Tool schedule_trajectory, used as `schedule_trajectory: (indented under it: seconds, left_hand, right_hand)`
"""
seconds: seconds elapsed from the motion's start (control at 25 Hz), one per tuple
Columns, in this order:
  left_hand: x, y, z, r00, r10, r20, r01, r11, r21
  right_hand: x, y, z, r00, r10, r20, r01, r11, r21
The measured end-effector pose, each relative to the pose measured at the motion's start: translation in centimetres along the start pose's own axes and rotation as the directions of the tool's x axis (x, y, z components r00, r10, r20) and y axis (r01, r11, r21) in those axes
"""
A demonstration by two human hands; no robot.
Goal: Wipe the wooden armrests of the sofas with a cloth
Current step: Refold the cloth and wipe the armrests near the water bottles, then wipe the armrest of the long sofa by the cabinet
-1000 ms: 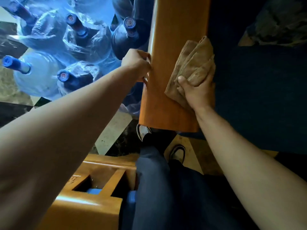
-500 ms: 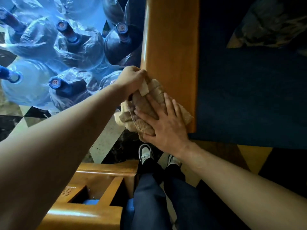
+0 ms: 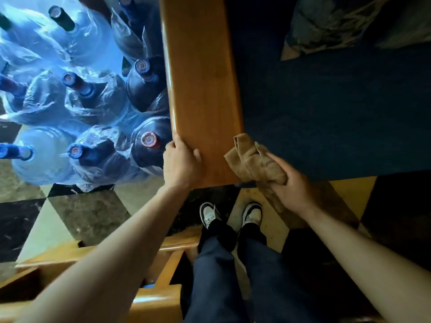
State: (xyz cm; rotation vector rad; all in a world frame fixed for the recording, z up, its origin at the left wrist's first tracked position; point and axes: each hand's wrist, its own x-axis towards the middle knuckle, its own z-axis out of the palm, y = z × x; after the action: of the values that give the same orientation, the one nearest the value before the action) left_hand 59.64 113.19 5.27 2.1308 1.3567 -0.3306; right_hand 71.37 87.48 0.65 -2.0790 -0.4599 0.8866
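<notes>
- Nearest the camera, part of a second wooden frame (image 3: 161, 299) sat at the lower left, with the person's dark trousers (image 3: 233, 280) and two light shoes (image 3: 210, 214) just beyond it on the patterned tiled floor (image 3: 77, 213).
- The left hand (image 3: 180, 163) lay on the near left corner of the wooden armrest (image 3: 203, 89), fingers curled together over its left edge, gripping the wood.
- The right hand (image 3: 291, 183) was closed tight around a bunched tan cloth (image 3: 254, 159), held at the armrest's near right corner; the cloth's free folds touched the right edge of the wood where it met the dark blue seat cushion (image 3: 338, 113).
- The armrest ran straight away from the person, glossy and orange-brown.
- To its left, a cluster of large blue water bottles (image 3: 149, 145) wrapped in clear plastic stood on the floor, just beside the armrest.
- At the far right, a patterned pillow (image 3: 338, 22) rested on the seat.
</notes>
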Motion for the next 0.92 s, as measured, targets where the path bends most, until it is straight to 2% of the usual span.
schedule_trajectory:
  seconds: [0.08, 0.12, 0.16, 0.2, 0.24, 0.28, 0.32, 0.44, 0.56, 0.64, 0.68, 0.76, 0.84, 0.92]
  left_hand:
    - [-4.3, 1.5, 1.8, 0.999, 0.028, 0.038, -0.031, 0.997, 0.068]
    - [-6.1, 2.7, 2.2, 0.995, 0.027, 0.094, -0.028, 1.0, 0.003]
    - [-7.4, 4.2, 2.1, 0.983, -0.009, 0.186, 0.039, 0.987, -0.157]
    - [-8.5, 5.8, 1.7, 0.95, -0.065, 0.307, 0.186, 0.905, -0.382]
    - [-9.5, 7.4, 1.1, 0.9, -0.095, 0.424, 0.344, 0.754, -0.559]
    - [-10.2, 8.7, 0.8, 0.869, -0.106, 0.484, 0.441, 0.611, -0.658]
    - [-11.0, 9.8, 0.7, 0.863, -0.106, 0.494, 0.47, 0.529, -0.707]
    - [-14.0, 12.4, 0.1, 0.885, -0.118, 0.451, 0.452, 0.459, -0.765]
    - [-16.0, 16.8, -0.1, 0.902, -0.038, 0.429, 0.395, 0.472, -0.788]
    - [-17.3, 21.8, 0.5, 0.892, 0.046, 0.449, 0.356, 0.539, -0.763]
    - [-17.9, 23.7, 1.1, 0.881, 0.074, 0.467, 0.346, 0.571, -0.744]
    - [-18.8, 27.4, 2.8, 0.856, 0.13, 0.501, 0.302, 0.661, -0.687]
    - [-20.0, 31.8, 5.3, 0.817, 0.161, 0.553, 0.213, 0.807, -0.55]
    - [-20.8, 36.3, 8.1, 0.79, 0.173, 0.589, 0.081, 0.922, -0.379]
  right_hand:
    - [-1.2, -1.8, 0.8, 0.999, 0.041, -0.004, -0.04, 0.988, 0.15]
    - [-1.9, -2.8, 1.0, 0.999, 0.053, -0.002, -0.051, 0.975, 0.217]
    - [-2.5, -3.7, 1.3, 0.998, 0.063, 0.003, -0.062, 0.958, 0.281]
    - [-3.2, -4.6, 1.3, 0.998, 0.065, 0.013, -0.066, 0.939, 0.338]
    - [-4.0, -5.6, 0.9, 0.998, 0.057, 0.024, -0.062, 0.92, 0.388]
    - [-4.7, -6.4, 0.3, 0.998, 0.042, 0.039, -0.055, 0.894, 0.444]
    - [-5.3, -7.0, -0.5, 0.997, 0.037, 0.063, -0.064, 0.861, 0.505]
    - [-7.5, -7.9, -3.1, 0.978, 0.178, 0.11, -0.203, 0.679, 0.706]
    - [-7.7, -7.4, -8.3, 0.891, 0.426, 0.157, -0.326, 0.359, 0.875]
    - [-8.3, -5.9, -13.7, 0.859, 0.431, 0.275, -0.394, 0.215, 0.894]
    - [-8.8, -5.3, -16.2, 0.867, 0.394, 0.306, -0.406, 0.202, 0.891]
    - [-10.0, -3.8, -20.3, 0.884, 0.384, 0.268, -0.368, 0.216, 0.904]
    - [-11.6, -1.5, -24.7, 0.87, 0.463, 0.167, -0.301, 0.231, 0.925]
    - [-12.8, 0.4, -29.5, 0.813, 0.581, -0.021, -0.182, 0.289, 0.94]
